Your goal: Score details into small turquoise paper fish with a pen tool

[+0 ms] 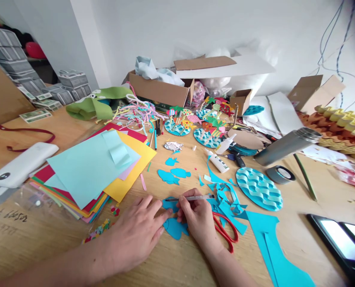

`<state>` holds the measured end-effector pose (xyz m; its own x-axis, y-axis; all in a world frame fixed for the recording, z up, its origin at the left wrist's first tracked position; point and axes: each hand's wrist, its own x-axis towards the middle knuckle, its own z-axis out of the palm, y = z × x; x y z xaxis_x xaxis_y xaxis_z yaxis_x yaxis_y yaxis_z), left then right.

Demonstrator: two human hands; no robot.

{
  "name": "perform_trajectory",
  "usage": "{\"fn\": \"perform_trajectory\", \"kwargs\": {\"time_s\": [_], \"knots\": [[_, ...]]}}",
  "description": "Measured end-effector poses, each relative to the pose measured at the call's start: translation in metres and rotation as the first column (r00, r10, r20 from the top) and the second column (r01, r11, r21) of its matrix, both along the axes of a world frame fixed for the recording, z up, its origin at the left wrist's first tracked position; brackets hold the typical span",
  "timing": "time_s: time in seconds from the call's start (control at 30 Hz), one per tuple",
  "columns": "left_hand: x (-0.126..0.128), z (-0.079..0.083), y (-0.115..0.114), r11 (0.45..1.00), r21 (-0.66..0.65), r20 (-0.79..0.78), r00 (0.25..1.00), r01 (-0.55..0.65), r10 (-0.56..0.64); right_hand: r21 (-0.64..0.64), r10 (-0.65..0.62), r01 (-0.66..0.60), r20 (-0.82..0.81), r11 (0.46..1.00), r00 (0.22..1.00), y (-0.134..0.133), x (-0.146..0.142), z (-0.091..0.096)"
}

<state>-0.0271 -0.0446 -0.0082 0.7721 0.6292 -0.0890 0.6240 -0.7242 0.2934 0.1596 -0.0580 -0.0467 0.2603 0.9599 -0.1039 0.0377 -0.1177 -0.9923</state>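
At six o'clock, the nearest blue paper fish (pixel 174 230) is probably light and easily creased, best held flat by its edge, beside the loosely spread left hand (pixel 138 228), while the right hand (pixel 199 217) pinches a pen (pixel 197 197).

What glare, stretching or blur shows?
Head view: the black-framed rectangular panel is washed out white, maybe glare; head view: the silver cylindrical metal flask leans outward, probably lens stretch; head view: bare left hand and bare right hand look fairly sharp.
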Motion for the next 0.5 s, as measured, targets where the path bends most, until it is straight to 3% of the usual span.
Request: {"fn": "perform_trajectory", "kwargs": {"time_s": [0.5], "knots": [[-0.0011, -0.0009, -0.0001, 1.000, 0.023, -0.009, 1.000, -0.006, 0.007, -0.026, 0.010, -0.011, -0.023, 1.000, 1.000, 0.0006, 0.0001, 0.0075]]}}
